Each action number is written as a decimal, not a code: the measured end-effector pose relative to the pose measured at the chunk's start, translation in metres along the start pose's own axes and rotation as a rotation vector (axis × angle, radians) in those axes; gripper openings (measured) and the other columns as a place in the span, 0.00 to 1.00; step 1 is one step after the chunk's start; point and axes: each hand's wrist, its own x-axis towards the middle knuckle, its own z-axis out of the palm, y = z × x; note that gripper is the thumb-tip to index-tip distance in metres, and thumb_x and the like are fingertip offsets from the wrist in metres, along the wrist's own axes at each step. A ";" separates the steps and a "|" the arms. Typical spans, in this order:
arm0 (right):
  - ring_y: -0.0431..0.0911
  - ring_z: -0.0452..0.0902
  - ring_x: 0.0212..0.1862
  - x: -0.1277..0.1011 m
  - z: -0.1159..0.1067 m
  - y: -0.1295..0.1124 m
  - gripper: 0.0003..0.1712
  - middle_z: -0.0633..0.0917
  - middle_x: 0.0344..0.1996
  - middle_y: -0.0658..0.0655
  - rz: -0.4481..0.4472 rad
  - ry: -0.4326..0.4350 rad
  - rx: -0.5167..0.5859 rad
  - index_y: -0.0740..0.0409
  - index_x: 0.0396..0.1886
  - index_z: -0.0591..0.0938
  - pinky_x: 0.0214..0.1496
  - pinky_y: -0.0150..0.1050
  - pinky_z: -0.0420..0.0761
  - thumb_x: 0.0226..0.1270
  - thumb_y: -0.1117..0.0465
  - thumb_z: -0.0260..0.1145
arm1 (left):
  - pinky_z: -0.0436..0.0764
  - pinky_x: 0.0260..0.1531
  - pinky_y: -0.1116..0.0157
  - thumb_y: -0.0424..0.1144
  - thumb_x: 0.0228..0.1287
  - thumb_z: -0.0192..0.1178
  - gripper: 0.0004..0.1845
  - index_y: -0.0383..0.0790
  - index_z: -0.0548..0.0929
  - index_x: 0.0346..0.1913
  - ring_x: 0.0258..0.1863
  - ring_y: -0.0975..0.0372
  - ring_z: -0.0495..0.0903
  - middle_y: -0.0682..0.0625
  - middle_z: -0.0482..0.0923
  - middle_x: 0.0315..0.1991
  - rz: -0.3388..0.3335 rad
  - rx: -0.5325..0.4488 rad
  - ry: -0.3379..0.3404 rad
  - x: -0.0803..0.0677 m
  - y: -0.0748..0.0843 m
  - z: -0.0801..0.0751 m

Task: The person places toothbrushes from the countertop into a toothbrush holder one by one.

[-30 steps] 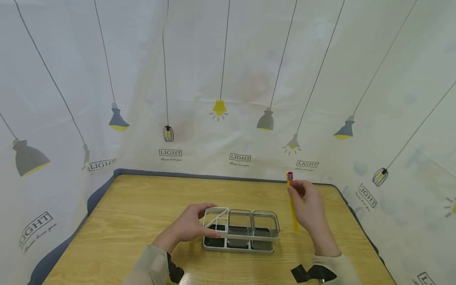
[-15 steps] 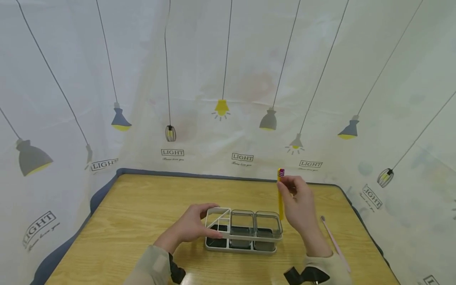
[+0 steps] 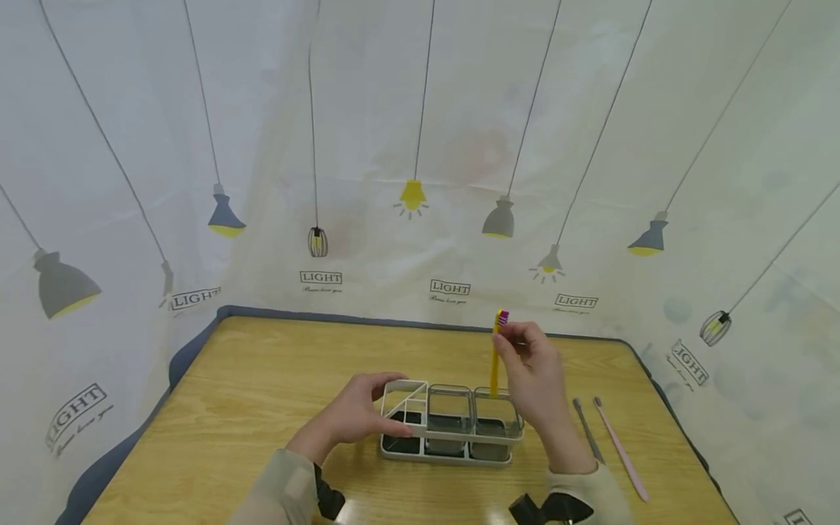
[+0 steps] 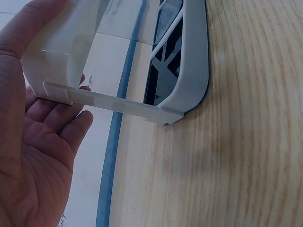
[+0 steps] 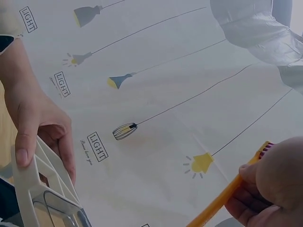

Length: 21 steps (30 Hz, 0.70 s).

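Note:
A white two-tier toothbrush holder stands on the table with a divided section at its left end. Two clear cups sit in its frame, a middle cup and a right cup. My left hand grips the upper left end, thumb in front and fingers behind, as the left wrist view also shows. Between thumb and fingers, my right hand pinches a yellow toothbrush just below its purple-bristled head. The brush is upright, head up, its lower end at the right cup's back rim; I cannot tell whether it is inside.
A grey toothbrush and a pink toothbrush lie on the wooden table right of my right forearm. Behind the table hangs a pale curtain printed with lamps.
My right hand has carried the yellow toothbrush leftward, from beside the holder to the right cup. The grey and pink toothbrushes have come into view. My left hand keeps its grip.

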 end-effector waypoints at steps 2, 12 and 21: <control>0.50 0.80 0.43 0.000 0.004 -0.001 0.05 0.84 0.42 0.62 -0.010 -0.007 0.012 0.69 0.47 0.82 0.45 0.27 0.82 0.75 0.74 0.66 | 0.75 0.69 0.47 0.53 0.48 0.87 0.48 0.45 0.78 0.73 0.71 0.51 0.74 0.44 0.79 0.66 0.000 0.001 0.000 0.000 0.000 0.000; 0.52 0.82 0.44 -0.003 0.025 -0.010 0.04 0.85 0.41 0.63 -0.048 -0.073 0.132 0.70 0.46 0.83 0.47 0.31 0.85 0.75 0.75 0.66 | 0.75 0.68 0.45 0.52 0.49 0.86 0.46 0.48 0.79 0.72 0.72 0.49 0.74 0.45 0.80 0.65 0.003 -0.032 -0.017 0.001 -0.003 0.001; 0.52 0.82 0.44 -0.010 0.043 -0.024 0.05 0.84 0.42 0.64 -0.044 -0.147 0.209 0.68 0.46 0.82 0.47 0.34 0.86 0.75 0.76 0.66 | 0.73 0.69 0.42 0.50 0.50 0.86 0.45 0.42 0.79 0.71 0.70 0.46 0.75 0.51 0.82 0.61 0.014 -0.062 -0.016 0.003 -0.003 0.000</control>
